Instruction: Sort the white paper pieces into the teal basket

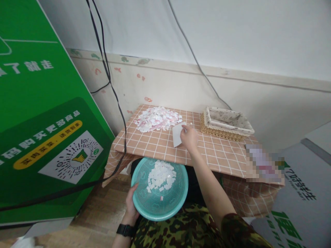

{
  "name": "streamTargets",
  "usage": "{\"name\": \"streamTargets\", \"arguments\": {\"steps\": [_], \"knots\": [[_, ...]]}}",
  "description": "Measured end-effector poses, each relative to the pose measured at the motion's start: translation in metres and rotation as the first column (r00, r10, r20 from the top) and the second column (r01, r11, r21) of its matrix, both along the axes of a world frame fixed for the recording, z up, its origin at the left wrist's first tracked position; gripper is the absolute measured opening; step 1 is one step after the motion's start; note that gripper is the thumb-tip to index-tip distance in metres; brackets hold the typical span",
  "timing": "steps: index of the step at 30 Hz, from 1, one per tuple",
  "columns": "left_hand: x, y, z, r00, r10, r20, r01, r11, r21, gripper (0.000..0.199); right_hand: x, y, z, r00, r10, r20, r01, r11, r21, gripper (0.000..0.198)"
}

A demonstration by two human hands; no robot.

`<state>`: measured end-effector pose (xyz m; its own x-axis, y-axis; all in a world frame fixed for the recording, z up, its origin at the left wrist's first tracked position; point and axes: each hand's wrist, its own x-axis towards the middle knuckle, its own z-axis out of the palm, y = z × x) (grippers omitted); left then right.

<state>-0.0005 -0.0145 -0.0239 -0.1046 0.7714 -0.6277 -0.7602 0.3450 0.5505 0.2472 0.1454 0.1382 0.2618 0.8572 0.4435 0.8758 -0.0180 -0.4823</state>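
Note:
My left hand [132,201] grips the left rim of a round teal plastic colander [155,208], its thumb over the edge. The colander rests at my lap, just below the table's front edge, and holds many small white paper scraps [161,175]. Over the table, my right hand [189,137] pinches a flat white card [177,135] by its right side. Left of that card lies a heap of torn white and pinkish paper scraps [157,119]. Whether the card touches the heap's right edge I cannot tell.
A brown checked cloth [144,141] covers the table. Toward its back right stands a lined wicker basket [222,132]. A black cable [117,100] hangs at the table's left corner, beside a large green sign panel [51,103]. A white printed panel [302,179] stands at the right.

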Motion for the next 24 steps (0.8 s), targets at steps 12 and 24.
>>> {"name": "streamTargets", "arguments": {"steps": [12, 24], "knots": [[-0.001, 0.000, -0.002, 1.000, 0.006, 0.030, -0.006, 1.000, 0.011, 0.019, -0.008, -0.003, 0.005, 0.999, 0.047, 0.003, -0.047, 0.999, 0.012, 0.038], [0.001, 0.000, 0.003, 1.000, -0.004, 0.008, 0.004, 1.000, -0.002, 0.021, -0.014, 0.001, 0.003, 0.998, 0.020, 0.061, -0.017, 0.999, -0.043, 0.039]]}}
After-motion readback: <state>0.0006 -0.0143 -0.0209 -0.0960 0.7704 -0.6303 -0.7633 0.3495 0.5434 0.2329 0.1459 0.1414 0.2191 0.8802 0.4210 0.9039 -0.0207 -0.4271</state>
